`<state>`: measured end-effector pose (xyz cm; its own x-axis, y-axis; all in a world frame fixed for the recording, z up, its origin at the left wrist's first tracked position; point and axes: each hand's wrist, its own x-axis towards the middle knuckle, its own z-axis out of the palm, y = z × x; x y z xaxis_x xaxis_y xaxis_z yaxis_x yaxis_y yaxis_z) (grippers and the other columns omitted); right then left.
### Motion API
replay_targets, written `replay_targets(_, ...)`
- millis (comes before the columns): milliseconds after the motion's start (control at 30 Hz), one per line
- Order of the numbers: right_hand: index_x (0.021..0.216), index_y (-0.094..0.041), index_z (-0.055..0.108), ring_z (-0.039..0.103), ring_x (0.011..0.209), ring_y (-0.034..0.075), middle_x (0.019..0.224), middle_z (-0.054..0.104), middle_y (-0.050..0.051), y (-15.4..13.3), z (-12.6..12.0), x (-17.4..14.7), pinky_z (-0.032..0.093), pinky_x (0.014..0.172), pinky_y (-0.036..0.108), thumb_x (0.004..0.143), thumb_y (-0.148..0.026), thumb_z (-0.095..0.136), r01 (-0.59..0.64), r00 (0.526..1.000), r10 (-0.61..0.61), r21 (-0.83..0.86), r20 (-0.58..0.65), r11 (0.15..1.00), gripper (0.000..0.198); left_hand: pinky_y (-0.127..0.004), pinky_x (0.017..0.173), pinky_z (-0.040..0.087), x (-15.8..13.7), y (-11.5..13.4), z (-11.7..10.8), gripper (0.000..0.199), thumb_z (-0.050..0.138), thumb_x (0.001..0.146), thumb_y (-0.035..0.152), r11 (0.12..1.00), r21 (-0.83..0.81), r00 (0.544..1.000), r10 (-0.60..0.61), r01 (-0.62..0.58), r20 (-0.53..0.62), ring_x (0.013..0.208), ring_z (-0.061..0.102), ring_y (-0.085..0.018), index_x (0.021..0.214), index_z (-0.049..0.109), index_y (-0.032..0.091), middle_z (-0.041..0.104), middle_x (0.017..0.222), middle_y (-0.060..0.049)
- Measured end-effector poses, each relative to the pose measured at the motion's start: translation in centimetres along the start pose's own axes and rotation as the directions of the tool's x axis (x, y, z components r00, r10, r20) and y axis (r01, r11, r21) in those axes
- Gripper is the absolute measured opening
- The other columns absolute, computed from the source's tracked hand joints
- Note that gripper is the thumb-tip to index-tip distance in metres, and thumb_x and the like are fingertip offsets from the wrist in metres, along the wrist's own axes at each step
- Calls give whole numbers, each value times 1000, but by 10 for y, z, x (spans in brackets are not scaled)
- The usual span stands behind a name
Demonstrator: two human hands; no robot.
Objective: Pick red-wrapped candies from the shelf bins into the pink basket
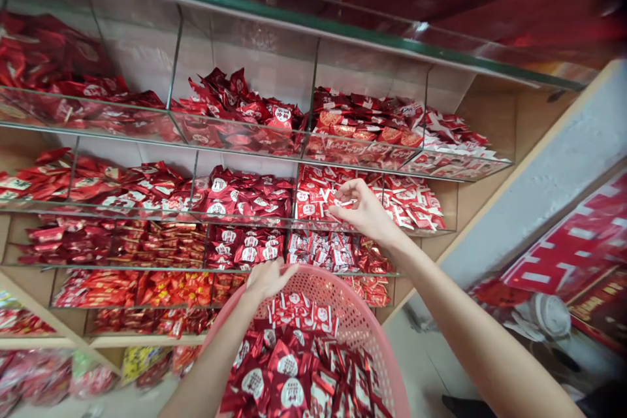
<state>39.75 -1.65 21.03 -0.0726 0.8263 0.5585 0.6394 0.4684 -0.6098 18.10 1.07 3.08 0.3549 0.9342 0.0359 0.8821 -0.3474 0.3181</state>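
Note:
My left hand (pixel 267 279) grips the far rim of a pink perforated plastic basket (pixel 392 346), its thumb stretched along the edge. Dark red packets with white round labels (pixel 289 366) lie in the basket, with narrower red packets (pixel 360 375) to their right and red-and-white packets (pixel 296 305) at the far side. My right hand (pixel 362 210) is raised in front of a shelf compartment of red-and-white packets (pixel 313 179). Its thumb and fingers are curled together around what looks like one small red-and-white packet (pixel 341 201), partly hidden by the fingers.
Stepped glass shelves (pixel 235 127) with clear dividers hold several kinds of red packets. A thick glass edge (pixel 313 29) crosses above my hands. A wooden side panel (pixel 529 124) bounds the shelves at right. Bagged goods (pixel 36 375) lie at lower left, and red printed items (pixel 563 255) at right.

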Motion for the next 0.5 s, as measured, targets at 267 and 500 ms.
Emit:
replay_targets(267, 95, -22, 40, 50, 85, 15, 94, 51, 2, 5, 48, -109, 41, 75, 30, 76, -23, 53, 5, 903, -8, 7, 429, 1000, 24, -37, 69, 42, 1, 1, 2, 79, 7, 72, 75, 1000, -9, 1000, -3, 3, 4, 81, 59, -29, 95, 58, 18, 64, 87, -12)
replay_targets(500, 96, -23, 41, 48, 95, 19, 100, 51, 2, 66, 86, -150, 38, 81, 34, 74, -15, 52, 163, 850, 4, -270, 526, 949, 26, -39, 68, 42, 1, 1, 0, 79, 5, 71, 76, 1000, 2, 1000, 5, -5, 17, 80, 60, -30, 86, 57, 19, 65, 84, -11)
